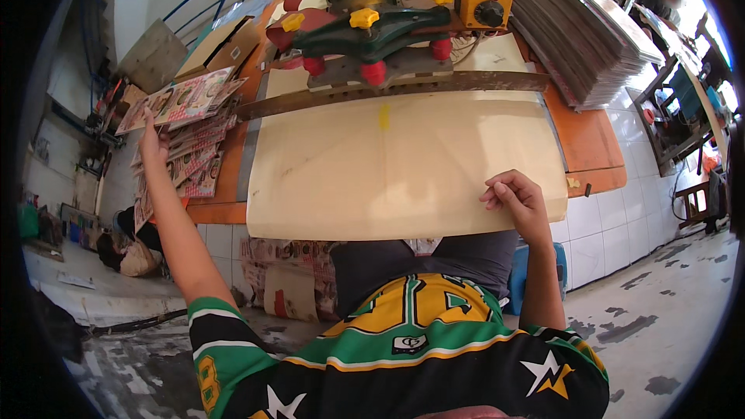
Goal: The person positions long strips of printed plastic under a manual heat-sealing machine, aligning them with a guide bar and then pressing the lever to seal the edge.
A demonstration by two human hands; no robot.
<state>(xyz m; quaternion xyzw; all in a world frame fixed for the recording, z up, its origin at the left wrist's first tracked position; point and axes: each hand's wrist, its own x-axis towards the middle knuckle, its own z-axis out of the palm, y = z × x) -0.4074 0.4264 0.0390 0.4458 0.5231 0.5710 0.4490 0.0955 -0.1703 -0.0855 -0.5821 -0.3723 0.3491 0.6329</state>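
At the left, my left hand [153, 142] grips the near edge of a printed sheet [182, 102], its thumb on top and its other fingers partly hidden. This sheet is tilted over a loose pile of similar printed sheets [190, 157] in red, pink and cream. My right hand [516, 198] hovers over or rests on the right part of a wide cream board [372, 178]; I cannot tell which. Its fingers are curled together with nothing visible in them. The board lies in front of a press machine [372, 39] with a dark green frame, yellow knobs and red feet.
A long metal bar [497, 81] crosses behind the board. A yellow control box [483, 1] with a black dial stands at the back. Tall stacks of flat sheets [574, 31] fill the back right. An open cardboard box [217, 50] sits behind the pile. Another person [660, 0] is far right.
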